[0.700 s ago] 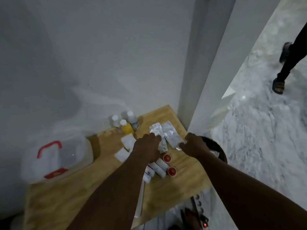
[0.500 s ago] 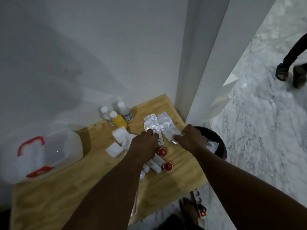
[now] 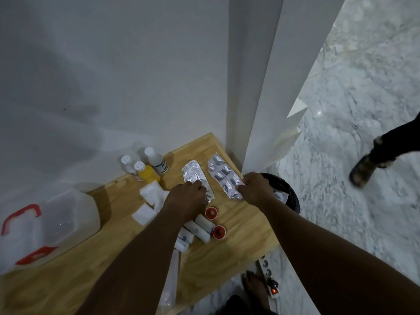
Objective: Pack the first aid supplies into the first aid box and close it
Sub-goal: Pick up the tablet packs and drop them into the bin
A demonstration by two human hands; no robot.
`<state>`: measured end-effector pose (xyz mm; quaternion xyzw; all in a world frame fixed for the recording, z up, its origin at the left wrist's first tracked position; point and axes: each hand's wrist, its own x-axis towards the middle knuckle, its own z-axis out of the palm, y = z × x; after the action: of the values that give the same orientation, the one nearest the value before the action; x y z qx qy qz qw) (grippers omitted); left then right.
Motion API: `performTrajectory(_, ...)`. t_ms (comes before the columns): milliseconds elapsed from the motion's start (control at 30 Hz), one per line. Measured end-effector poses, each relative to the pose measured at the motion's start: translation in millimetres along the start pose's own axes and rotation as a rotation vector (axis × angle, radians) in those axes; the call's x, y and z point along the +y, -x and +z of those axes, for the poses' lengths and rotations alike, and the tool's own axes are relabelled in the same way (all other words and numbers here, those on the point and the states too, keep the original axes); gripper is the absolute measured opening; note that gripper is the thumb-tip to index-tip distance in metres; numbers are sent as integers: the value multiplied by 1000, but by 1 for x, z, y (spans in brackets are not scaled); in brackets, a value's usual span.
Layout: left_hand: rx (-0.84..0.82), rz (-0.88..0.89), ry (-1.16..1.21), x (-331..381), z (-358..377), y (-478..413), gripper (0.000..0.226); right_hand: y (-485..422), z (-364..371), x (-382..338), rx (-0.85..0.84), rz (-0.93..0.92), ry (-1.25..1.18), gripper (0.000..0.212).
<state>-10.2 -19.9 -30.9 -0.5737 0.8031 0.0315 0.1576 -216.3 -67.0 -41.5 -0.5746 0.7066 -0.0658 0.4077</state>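
Two silver blister strips lie at the far right of the wooden table [image 3: 227, 251]. My left hand [image 3: 184, 197] pinches the near end of the left blister strip [image 3: 193, 175]. My right hand [image 3: 254, 189] pinches the near end of the right blister strip [image 3: 221, 176]. Three small bottles [image 3: 147, 168], one yellow, stand by the wall. White gauze pads [image 3: 147, 201] lie left of my left hand. White bandage rolls [image 3: 200, 228] and two red-capped tape rolls [image 3: 211, 212] lie below my hands. The translucent first aid box [image 3: 52, 223] with red handle and latch sits at the left, shut.
A black waste bin [image 3: 288, 196] stands at the table's right edge, under my right wrist. A power strip [image 3: 268, 278] and my bare foot [image 3: 254, 287] are on the marble floor. Another person's sandalled foot [image 3: 363, 171] is at the right. A white wall and pillar back the table.
The two blister strips, overlapping before, now lie apart side by side. My hands have spread a little. The other person's feet have moved nearer on the right.
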Motion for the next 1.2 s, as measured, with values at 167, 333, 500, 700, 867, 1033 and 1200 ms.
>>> performTrajectory(167, 28, 45, -58, 4, 5, -4, 21, -1, 0, 7, 15, -1, 13, 16)
performTrajectory(333, 162, 17, -55, 4, 19, -10, 23, -1, 0, 5, 25, -29, 5, 17)
performTrajectory(500, 274, -105, 147, 9, -18, -13, 33, -2, -16, -2, 63, -32, -23, 18)
performTrajectory(700, 293, -156, 391, 29, -71, -50, 21, -3, -71, -2, 217, 3, -155, 12)
performTrajectory(867, 317, -132, 493, 73, -101, -97, 26, -9, -117, 36, 356, 95, -238, 20)
performTrajectory(1033, 160, -75, 487, 126, -85, -134, 18, -20, -122, 100, 347, 243, -308, 16)
performTrajectory(1200, -55, -71, 463, 160, -33, -161, 6, -45, -81, 165, 242, 369, -318, 15)
